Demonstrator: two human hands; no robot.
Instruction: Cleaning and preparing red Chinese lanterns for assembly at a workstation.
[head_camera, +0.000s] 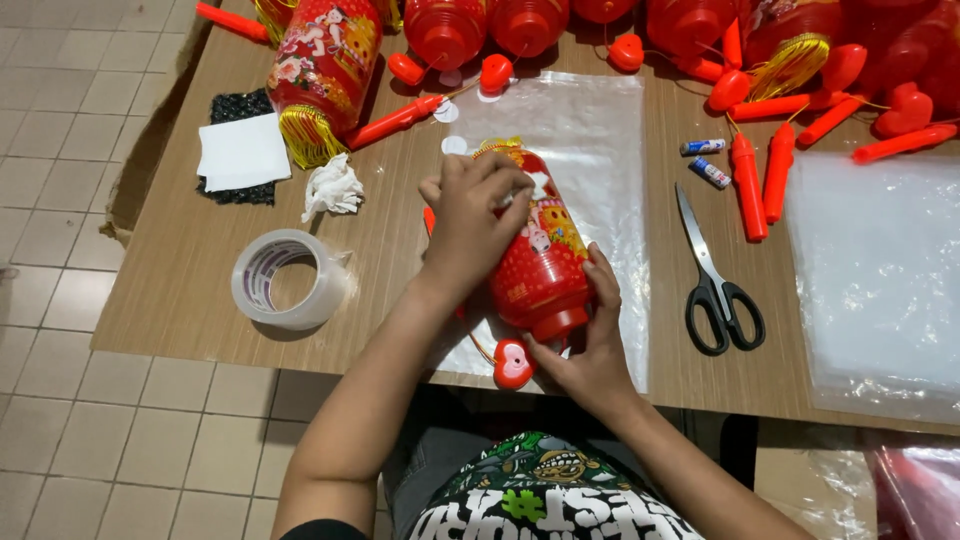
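Note:
A red plastic lantern (540, 265) with colourful pictures and a gold top lies on a clear plastic bag (585, 130) in the middle of the wooden table (180, 280). My left hand (470, 225) grips its upper body, fingers pressing a white bit near the gold end. My right hand (590, 345) holds the lantern's red base cap near the table's front edge. A small red heart-shaped piece (513, 363) on a cord hangs by the base, below my hands.
A roll of clear tape (288, 278) sits at the left, with a crumpled tissue (332, 187) and white paper (242, 152) beyond. Black-handled scissors (712, 275) lie to the right. Several red lanterns (325, 65), red stick handles (748, 185), small batteries (708, 172) and stacked plastic bags (880, 270) crowd the back and right.

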